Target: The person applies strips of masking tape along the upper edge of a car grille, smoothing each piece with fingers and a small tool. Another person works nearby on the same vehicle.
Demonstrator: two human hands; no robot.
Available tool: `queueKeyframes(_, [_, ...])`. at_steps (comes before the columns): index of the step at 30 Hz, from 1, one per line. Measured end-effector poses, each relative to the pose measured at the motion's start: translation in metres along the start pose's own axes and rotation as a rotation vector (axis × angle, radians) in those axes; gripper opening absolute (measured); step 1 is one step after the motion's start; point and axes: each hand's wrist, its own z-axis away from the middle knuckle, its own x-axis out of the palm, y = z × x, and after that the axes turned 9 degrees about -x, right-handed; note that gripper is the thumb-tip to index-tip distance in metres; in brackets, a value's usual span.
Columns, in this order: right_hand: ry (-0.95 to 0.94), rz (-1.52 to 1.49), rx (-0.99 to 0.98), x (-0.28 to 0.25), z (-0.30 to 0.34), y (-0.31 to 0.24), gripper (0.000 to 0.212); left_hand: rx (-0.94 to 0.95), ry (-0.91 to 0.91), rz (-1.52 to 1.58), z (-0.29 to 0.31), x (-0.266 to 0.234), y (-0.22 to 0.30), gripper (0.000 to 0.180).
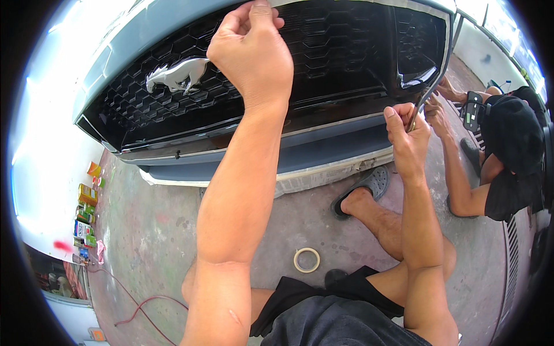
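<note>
My left hand (254, 49) is raised to the top rim of a black honeycomb car grille (340, 43), its fingers closed in a pinch. Whatever lies between those fingertips is hidden. From beside them, pale masking tape (398, 6) follows the grille's upper edge to the right. Lower down at the right, my right hand (411, 138) is closed around the lower end of a thin dark strip (430, 91). That strip rises past the bumper's right corner. A silver horse emblem (178, 76) sits on the grille, left of my left hand.
A roll of masking tape (306, 260) lies on the concrete floor between my legs. At right, another person (513, 138) in dark clothes crouches with hands near the bumper corner. Several cans (84, 213) line the left wall, near a red hose (138, 308).
</note>
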Motion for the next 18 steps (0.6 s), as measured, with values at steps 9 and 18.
queueKeyframes(9, [-0.008, -0.024, 0.017, 0.002, 0.003, 0.002, 0.017, -0.217, -0.134, 0.154, 0.007, -0.005, -0.004, 0.027])
queueKeyframes(18, [-0.044, 0.009, 0.015, 0.004, 0.004, -0.002, 0.017, -0.102, -0.094, 0.114, -0.008, -0.006, -0.011, 0.014])
